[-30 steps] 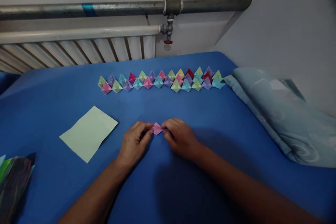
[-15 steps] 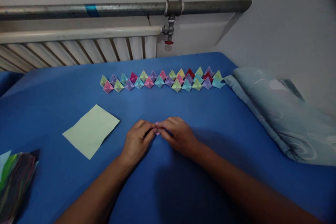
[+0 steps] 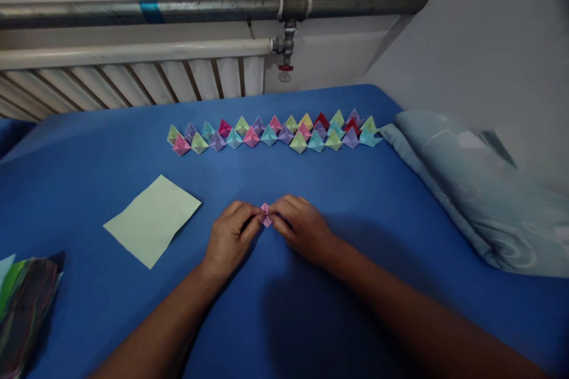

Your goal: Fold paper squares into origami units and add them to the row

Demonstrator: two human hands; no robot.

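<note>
A small pink folded paper (image 3: 265,215) is pinched between my two hands above the blue surface (image 3: 240,320). My left hand (image 3: 232,237) grips its left side between thumb and fingertips. On the right side, the thumb and fingers of my right hand (image 3: 304,227) close on the same paper. The fingertips cover part of its folds. To the left lies a pale green square sheet (image 3: 153,221). Farther back, several folded paper pieces in many colours (image 3: 252,137) stand in a long double row.
At the lower left is a stack of coloured paper (image 3: 27,308). A folded light blue cloth (image 3: 471,189) lies on the right. Behind the surface are a white radiator (image 3: 166,80), a metal pipe (image 3: 213,10) and a red-handled valve (image 3: 285,67).
The fingertips have parted slightly, and more of the pink paper shows between them. The whole view has shifted a little. Both hands still hold the paper.
</note>
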